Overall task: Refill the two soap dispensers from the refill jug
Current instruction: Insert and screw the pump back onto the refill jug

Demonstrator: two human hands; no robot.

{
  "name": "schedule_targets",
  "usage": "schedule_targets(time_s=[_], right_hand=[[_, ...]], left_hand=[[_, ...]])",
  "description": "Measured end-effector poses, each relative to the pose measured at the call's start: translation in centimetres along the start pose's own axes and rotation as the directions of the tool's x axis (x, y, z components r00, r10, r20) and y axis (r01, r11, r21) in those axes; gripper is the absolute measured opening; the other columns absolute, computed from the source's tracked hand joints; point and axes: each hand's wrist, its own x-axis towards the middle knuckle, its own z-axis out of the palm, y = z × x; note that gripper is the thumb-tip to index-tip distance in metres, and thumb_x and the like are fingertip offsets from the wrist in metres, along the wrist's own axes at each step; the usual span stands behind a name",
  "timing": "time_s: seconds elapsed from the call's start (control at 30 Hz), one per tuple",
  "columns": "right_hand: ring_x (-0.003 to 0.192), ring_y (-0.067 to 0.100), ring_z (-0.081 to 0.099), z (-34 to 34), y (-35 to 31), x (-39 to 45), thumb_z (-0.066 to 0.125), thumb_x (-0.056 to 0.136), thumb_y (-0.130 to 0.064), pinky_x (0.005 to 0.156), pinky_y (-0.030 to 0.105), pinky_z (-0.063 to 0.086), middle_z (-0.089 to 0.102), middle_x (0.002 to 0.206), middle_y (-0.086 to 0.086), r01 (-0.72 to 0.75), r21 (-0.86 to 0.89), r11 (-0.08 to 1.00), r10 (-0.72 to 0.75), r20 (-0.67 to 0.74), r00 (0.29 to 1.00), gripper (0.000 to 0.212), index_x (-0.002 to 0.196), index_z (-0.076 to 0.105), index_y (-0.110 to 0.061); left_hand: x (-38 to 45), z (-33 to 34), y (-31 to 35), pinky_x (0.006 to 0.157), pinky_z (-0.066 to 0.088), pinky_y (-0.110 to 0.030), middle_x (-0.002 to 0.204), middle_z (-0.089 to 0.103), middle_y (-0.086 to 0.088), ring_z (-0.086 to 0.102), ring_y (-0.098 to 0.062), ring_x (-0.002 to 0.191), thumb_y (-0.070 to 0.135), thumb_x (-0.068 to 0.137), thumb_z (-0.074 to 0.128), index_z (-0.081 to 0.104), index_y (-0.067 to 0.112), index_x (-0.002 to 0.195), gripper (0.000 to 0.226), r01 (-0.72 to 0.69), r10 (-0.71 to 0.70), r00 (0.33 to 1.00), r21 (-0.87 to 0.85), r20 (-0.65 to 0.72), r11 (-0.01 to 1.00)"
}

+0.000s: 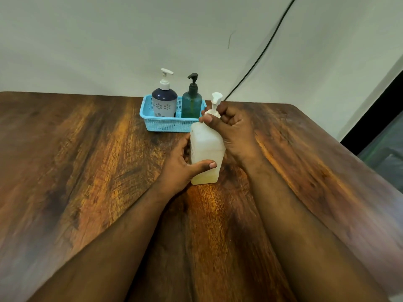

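A wooden table (87, 171) with dark, streaky, glossy grain runs back to a pale wall (109, 40), down which a black cable (270, 42) hangs. Mid-table stands the square, cloudy plastic jug (206, 149), a little yellowish liquid at its bottom. The left hand (181, 164) wraps its lower body; the right hand (231, 129) clasps its white pump top (214, 105). Just behind, a blue lattice basket (161, 123) holds a flowered white-and-navy dispenser (164, 103) and a teal dispenser (192, 102). No readable writing.

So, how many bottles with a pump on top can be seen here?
3. The white and navy dispenser and the green dispenser stand in the blue basket. The refill jug stands nearer, held by both hands. None looks hidden.
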Motion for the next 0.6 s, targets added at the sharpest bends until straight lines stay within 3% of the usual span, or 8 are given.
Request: schedule_targets(time_s=[0.07, 0.13, 0.27, 0.4, 0.5, 0.6], right_hand=[[0.088, 0.017, 0.072, -0.7, 0.0, 0.1, 0.073, 0.078, -0.015, 0.083, 0.039, 0.059, 0.076, 0.089, 0.001, -0.073, 0.143, 0.987, 0.056, 0.118, 0.991, 0.015, 0.092, 0.068, -0.016], [0.093, 0.015, 0.072, -1.2, 0.1, 0.3, 0.067, 0.085, -0.005, 0.082, 0.034, 0.060, 0.077, 0.092, -0.001, -0.090, 0.141, 0.986, 0.066, 0.168, 0.984, 0.017, 0.098, 0.068, -0.015], [0.085, 0.014, 0.073, -0.4, 0.4, -0.2, 0.077, 0.076, -0.005, 0.072, 0.031, 0.060, 0.076, 0.087, -0.003, -0.016, 0.040, 0.999, 0.016, -0.006, 1.000, 0.023, 0.093, 0.066, -0.016], [0.087, 0.004, 0.069, 0.4, 1.4, -1.5, 0.085, 0.069, -0.011, 0.074, 0.025, 0.058, 0.070, 0.095, -0.008, 0.103, -0.041, 0.994, -0.109, -0.180, 0.978, 0.038, 0.097, 0.063, -0.023], [0.081, -0.001, 0.063, 0.4, 2.0, -1.6, 0.086, 0.067, -0.008, 0.072, 0.023, 0.056, 0.061, 0.093, -0.006, 0.156, -0.009, 0.988, -0.154, -0.221, 0.963, 0.050, 0.104, 0.058, -0.027], [0.102, 0.005, 0.066, 0.4, 2.2, -1.5, 0.086, 0.068, -0.022, 0.084, 0.034, 0.059, 0.064, 0.114, -0.007, 0.100, -0.006, 0.995, -0.099, -0.175, 0.980, 0.056, 0.117, 0.059, -0.034]], left_hand=[[0.0, -0.1, 0.0, 0.097, 0.055, -0.042, 0.131, 0.060, 0.008, 0.059, -0.010, 0.119, 0.042, 0.057, 0.090, 0.042, 0.029, 0.143, 0.099, 0.003, -0.003, 1.000, 0.009, 0.014, 1.000], [0.0, 0.0, 0.0, 0.097, 0.055, -0.042, 0.131, 0.060, 0.009, 0.059, -0.010, 0.120, 0.043, 0.057, 0.090, 0.041, 0.030, 0.143, 0.100, 0.004, -0.005, 1.000, 0.011, 0.016, 1.000], [0.0, 0.1, 0.0, 0.096, 0.055, -0.045, 0.131, 0.060, 0.007, 0.060, -0.013, 0.120, 0.046, 0.055, 0.090, 0.042, 0.033, 0.142, 0.100, 0.017, -0.017, 1.000, -0.009, 0.015, 1.000], [0.0, 0.1, -0.1, 0.095, 0.055, -0.046, 0.131, 0.061, 0.006, 0.061, -0.015, 0.119, 0.044, 0.054, 0.091, 0.043, 0.033, 0.142, 0.101, 0.019, -0.019, 1.000, -0.030, 0.013, 0.999], [0.0, 0.0, 0.0, 0.097, 0.055, -0.045, 0.132, 0.061, 0.007, 0.060, -0.014, 0.120, 0.044, 0.055, 0.091, 0.043, 0.033, 0.142, 0.101, 0.017, -0.016, 1.000, -0.032, 0.015, 0.999], [-0.1, 0.0, 0.1, 0.098, 0.054, -0.044, 0.133, 0.060, 0.007, 0.059, -0.013, 0.121, 0.044, 0.055, 0.090, 0.042, 0.032, 0.143, 0.101, 0.015, -0.014, 1.000, -0.031, 0.020, 0.999]])
